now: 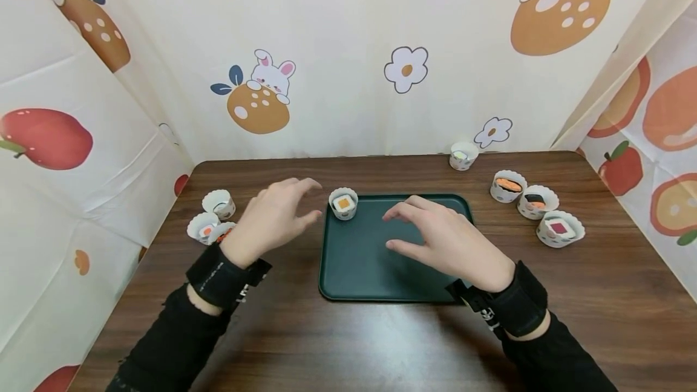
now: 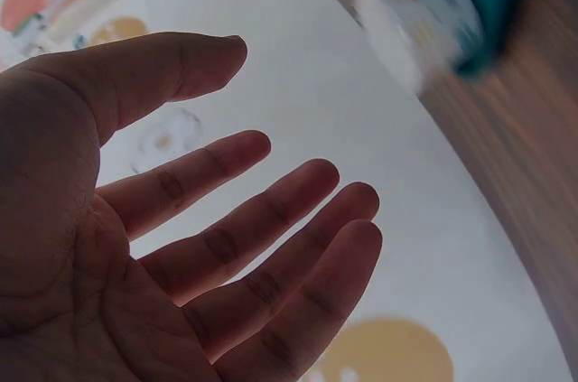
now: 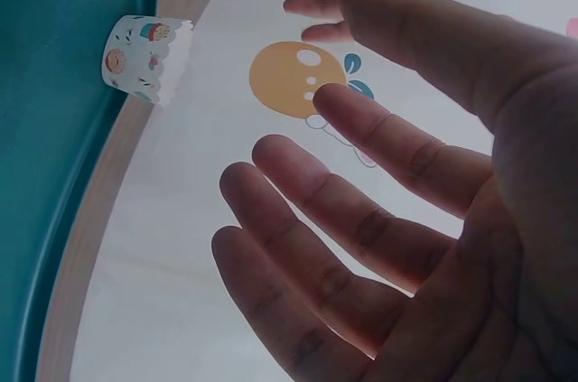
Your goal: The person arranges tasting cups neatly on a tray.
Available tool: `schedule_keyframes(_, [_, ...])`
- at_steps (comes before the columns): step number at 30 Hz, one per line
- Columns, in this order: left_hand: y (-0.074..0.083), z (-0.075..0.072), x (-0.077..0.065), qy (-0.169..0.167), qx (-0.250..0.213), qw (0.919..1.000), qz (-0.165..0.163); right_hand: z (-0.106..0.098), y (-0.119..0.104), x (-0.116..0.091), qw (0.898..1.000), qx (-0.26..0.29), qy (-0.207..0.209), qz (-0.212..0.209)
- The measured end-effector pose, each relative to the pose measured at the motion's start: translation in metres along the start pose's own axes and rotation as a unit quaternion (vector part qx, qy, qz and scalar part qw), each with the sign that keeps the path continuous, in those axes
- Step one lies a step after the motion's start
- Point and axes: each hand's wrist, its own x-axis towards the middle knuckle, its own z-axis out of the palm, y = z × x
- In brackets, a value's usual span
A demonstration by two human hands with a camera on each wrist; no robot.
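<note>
A dark green tray (image 1: 381,286) lies on the table, and a scalloped paper cup (image 1: 344,210) with a white and yellow piece inside stands at its far left corner. My left hand (image 1: 274,213) hovers just left of that cup, fingers spread and relaxed, holding nothing. Over the right half of the tray is my right hand (image 1: 443,241), its fingers loosely extended and the palm bare. The same printed cup (image 3: 144,57) shows beside the tray's rim in the right wrist view. In the left wrist view the cup (image 2: 424,25) is blurred, apart from the fingertips.
At left, several cups (image 1: 219,203) stand clustered, partly behind my left wrist. On the right are a cup with an orange-topped piece (image 1: 508,186), one with a black-banded piece (image 1: 538,201) and one with a pink-centred piece (image 1: 559,228). Another cup (image 1: 463,155) stands by the back curtain.
</note>
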Motion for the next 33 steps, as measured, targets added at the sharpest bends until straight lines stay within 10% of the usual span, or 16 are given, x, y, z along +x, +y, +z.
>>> schedule_keyframes(19, [-0.14, -0.045, 0.011, -0.08, 0.034, 0.9835, -0.158, -0.008, 0.0, -0.006, 1.0, -0.01, 0.008, -0.004])
schedule_keyframes(33, [-0.179, -0.035, 0.007, -0.131, 0.016, 0.9732, -0.188, -0.012, 0.003, -0.007, 1.0, -0.006, 0.006, 0.005])
